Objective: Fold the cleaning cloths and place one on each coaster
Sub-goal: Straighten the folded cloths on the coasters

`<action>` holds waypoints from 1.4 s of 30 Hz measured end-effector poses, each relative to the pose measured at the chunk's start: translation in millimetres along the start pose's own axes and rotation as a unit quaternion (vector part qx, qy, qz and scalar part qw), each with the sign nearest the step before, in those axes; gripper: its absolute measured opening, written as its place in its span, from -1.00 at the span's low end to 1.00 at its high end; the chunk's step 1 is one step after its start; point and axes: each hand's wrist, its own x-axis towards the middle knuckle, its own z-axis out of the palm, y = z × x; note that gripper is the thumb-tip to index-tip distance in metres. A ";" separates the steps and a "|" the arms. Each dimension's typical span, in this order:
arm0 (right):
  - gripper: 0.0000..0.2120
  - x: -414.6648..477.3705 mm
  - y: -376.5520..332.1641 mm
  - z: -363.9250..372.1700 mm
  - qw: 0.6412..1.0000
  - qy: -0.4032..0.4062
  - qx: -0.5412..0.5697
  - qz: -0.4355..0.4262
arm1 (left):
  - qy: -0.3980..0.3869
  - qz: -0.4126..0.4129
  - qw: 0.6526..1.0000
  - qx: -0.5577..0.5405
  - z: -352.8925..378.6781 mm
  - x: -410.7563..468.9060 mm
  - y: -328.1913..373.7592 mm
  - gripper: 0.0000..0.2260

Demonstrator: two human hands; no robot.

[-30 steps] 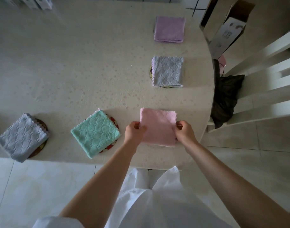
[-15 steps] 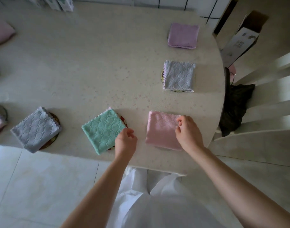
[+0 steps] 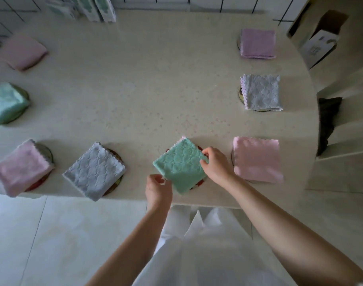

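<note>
both bare forearms stretch forward from the body and converge on the green cloth (image 3: 179, 165). the left hand (image 3: 158, 189) is at the cloth's near-left edge, thumb and fingertips pinching it, wrist straight. the right hand (image 3: 216, 165) is at the cloth's right corner, fingers curled over the edge, knuckles up.

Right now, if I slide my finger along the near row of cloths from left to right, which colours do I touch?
Left pink cloth → grey cloth → green cloth → right pink cloth.
</note>
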 end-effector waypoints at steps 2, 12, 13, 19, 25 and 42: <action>-0.66 3.7 -9.9 9.2 0.999 0.003 -0.023 0.035 | -0.049 -0.035 0.998 -0.029 -3.0 6.8 -3.5 -0.89; -0.73 21.5 -30.1 0.9 0.986 -0.028 -0.008 0.166 | -0.153 -0.115 0.977 -0.093 -8.2 10.6 3.4 -0.90; -0.74 23.3 -30.5 0.1 0.984 -0.036 0.004 0.174 | -0.155 -0.125 0.975 -0.098 -9.2 10.7 4.4 -0.90; -0.71 26.0 -34.5 -3.6 0.976 -0.092 0.062 0.188 | -0.173 -0.167 0.963 -0.124 -11.0 16.2 9.8 -0.75; -0.89 9.9 -25.9 0.2 0.972 -0.048 0.131 0.188 | -0.178 -0.131 0.965 -0.144 -14.6 23.3 16.3 -0.96; -0.82 -21.4 -9.6 25.4 0.925 0.051 0.273 0.258 | -0.150 0.067 0.986 0.000 -18.7 52.4 33.1 -0.86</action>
